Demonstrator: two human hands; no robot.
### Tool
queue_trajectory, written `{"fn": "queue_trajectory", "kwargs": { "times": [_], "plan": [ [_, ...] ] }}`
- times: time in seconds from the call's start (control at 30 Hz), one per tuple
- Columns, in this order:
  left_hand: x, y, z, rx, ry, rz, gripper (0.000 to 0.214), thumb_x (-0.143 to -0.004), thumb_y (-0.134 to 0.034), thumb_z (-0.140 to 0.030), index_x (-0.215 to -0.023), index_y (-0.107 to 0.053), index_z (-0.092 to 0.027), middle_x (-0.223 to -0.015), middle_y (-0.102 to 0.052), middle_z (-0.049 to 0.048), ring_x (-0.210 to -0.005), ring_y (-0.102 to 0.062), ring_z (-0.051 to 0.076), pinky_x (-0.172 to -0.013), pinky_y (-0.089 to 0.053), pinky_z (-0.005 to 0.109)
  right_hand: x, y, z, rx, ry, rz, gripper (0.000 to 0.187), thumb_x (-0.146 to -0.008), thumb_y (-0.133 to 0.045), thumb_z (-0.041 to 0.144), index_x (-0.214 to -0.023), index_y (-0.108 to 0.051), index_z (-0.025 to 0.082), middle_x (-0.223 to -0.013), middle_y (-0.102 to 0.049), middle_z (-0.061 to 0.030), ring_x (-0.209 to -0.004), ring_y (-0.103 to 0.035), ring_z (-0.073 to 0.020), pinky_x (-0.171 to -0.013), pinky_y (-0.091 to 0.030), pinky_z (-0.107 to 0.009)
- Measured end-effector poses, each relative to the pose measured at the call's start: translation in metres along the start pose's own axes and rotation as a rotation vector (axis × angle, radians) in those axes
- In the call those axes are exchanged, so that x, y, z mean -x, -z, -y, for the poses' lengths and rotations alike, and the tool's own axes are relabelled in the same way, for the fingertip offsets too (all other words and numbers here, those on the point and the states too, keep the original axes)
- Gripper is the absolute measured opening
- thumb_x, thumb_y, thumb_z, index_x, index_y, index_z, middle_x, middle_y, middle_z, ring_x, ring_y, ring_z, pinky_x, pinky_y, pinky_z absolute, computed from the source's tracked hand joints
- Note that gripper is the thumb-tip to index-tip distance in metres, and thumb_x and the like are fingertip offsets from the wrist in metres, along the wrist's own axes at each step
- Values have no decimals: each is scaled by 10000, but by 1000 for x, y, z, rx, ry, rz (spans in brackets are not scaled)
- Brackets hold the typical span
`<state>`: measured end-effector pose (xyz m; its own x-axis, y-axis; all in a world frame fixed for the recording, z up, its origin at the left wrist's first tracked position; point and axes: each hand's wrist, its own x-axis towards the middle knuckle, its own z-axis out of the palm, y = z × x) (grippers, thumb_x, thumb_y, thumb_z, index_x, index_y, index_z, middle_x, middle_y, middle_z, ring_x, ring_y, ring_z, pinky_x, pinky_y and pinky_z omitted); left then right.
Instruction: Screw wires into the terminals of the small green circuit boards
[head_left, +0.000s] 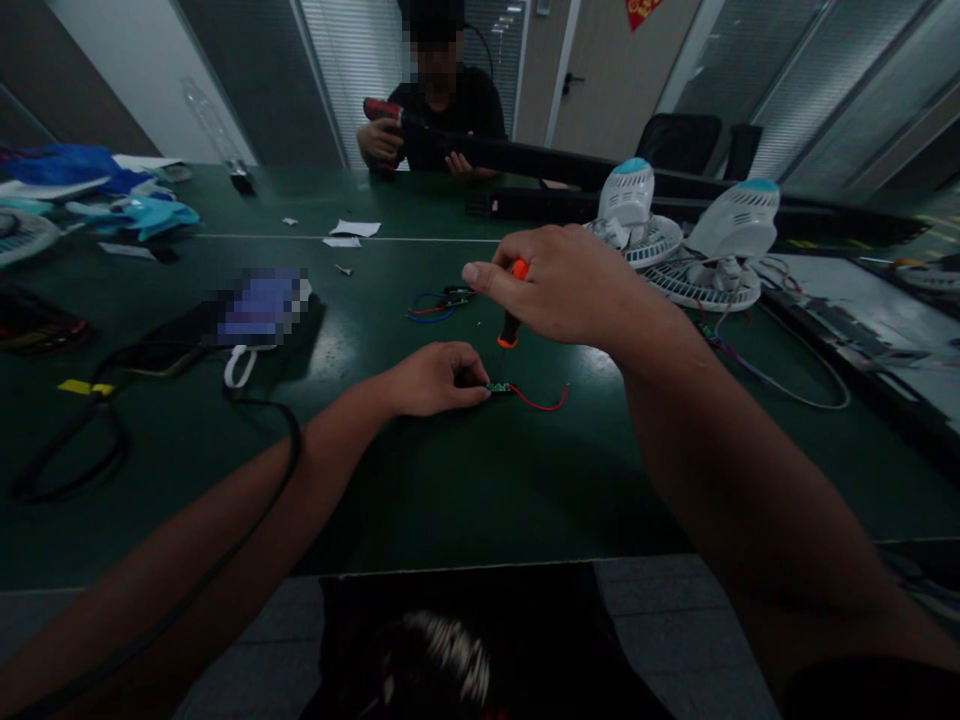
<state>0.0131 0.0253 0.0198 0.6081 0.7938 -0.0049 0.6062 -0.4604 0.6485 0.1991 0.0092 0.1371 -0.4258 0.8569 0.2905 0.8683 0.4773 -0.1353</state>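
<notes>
A small green circuit board (499, 387) with a red wire (541, 406) trailing to its right lies on the green table. My left hand (441, 378) pinches the board's left end between thumb and fingers. Wrapped round an orange and black screwdriver (510, 328) is my right hand (566, 280), held above the board. The screwdriver stands nearly upright, its thin shaft pointing down at the board; whether the tip touches cannot be made out. Just behind, another small board (456, 296) with red and blue wires rests on the table, partly near my right thumb.
White fan parts (705, 250) with loose wires and a flat panel (862, 320) stand on the right. Across the table, a person (442, 125) holds a red and black power drill (384, 112) by a long black bar. At left are a phone (262, 305), a black cable (289, 420) and blue plastic bags (142, 212).
</notes>
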Motion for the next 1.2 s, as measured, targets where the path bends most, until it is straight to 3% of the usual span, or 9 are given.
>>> {"fn": "queue_trajectory", "kwargs": {
  "times": [0.13,0.23,0.5,0.9,1.2],
  "plan": [
    [0,1,0,-20,0,-1,199,-830,-710,-347,-932,-698,-177,-842,-671,6,-757,-619,154,-704,-467,289,0,0,-1,4,19,-4,316,-967,-515,367,-1033,-768,190,-1044,-777,-116,-953,-691,-274,-797,-470,-367],
    [0,1,0,-15,2,-1,178,-832,-711,-337,-925,-696,-186,-821,-666,-1,-749,-613,149,-691,-460,283,-1,0,-3,12,16,-12,289,-925,-534,298,-1078,-760,205,-1110,-778,-107,-983,-691,-277,-823,-479,-367],
    [0,1,-2,-25,16,12,197,-838,-699,-338,-946,-703,-174,-832,-659,11,-763,-610,162,-705,-453,298,-1,-2,-4,15,8,-32,380,-882,-575,333,-1186,-719,157,-1148,-768,-145,-1011,-692,-304,-844,-486,-387],
    [0,1,-2,-33,12,5,201,-832,-697,-353,-939,-701,-183,-841,-667,7,-761,-614,159,-714,-461,292,2,0,-2,-13,4,-42,405,-845,-596,310,-1191,-700,127,-1153,-751,-172,-1030,-687,-327,-850,-494,-404],
    [0,1,-1,-35,1,5,197,-835,-709,-352,-938,-706,-184,-849,-671,4,-765,-618,155,-704,-460,283,1,-1,-3,22,-8,-54,369,-841,-618,324,-1158,-721,165,-1103,-768,-124,-996,-678,-303,-837,-495,-391]
  ]
}}
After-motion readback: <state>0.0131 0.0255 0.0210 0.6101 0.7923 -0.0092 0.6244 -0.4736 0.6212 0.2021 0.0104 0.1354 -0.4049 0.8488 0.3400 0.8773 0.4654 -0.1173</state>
